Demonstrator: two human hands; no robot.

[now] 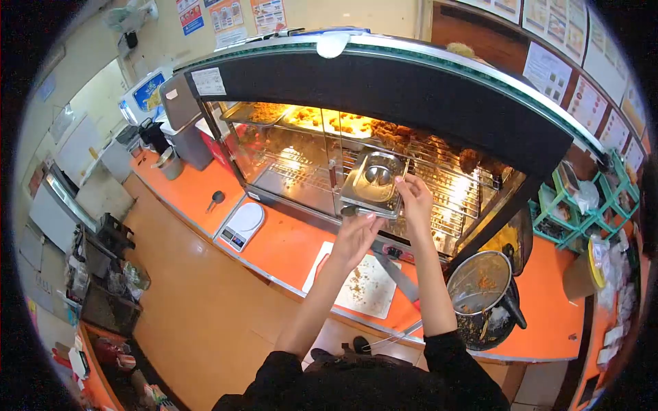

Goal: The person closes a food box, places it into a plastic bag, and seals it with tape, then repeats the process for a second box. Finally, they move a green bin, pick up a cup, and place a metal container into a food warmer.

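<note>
A small steel tray (375, 183) with a shiny round-bottomed piece in it is at the opening of the lit glass food warmer (301, 185), tilted a little toward me. My right hand (415, 196) pinches the tray's right edge between thumb and fingers. Below its front edge, my left hand (355, 238) is palm up, fingers close to a dark knob-like thing under the tray; whether it grips this is hard to make out. Behind the tray, wire racks hold fried pieces, and trays of yellow-orange food (329, 122) stand on the upper level.
On the orange counter (288, 236) lie a white cutting board (370, 301) with crumbs, a knife (396, 275), a kitchen scale (245, 220) and a black scoop (217, 197). A strainer (480, 281) rests on a dark pan at the right. Green baskets (582, 198) stand farther right.
</note>
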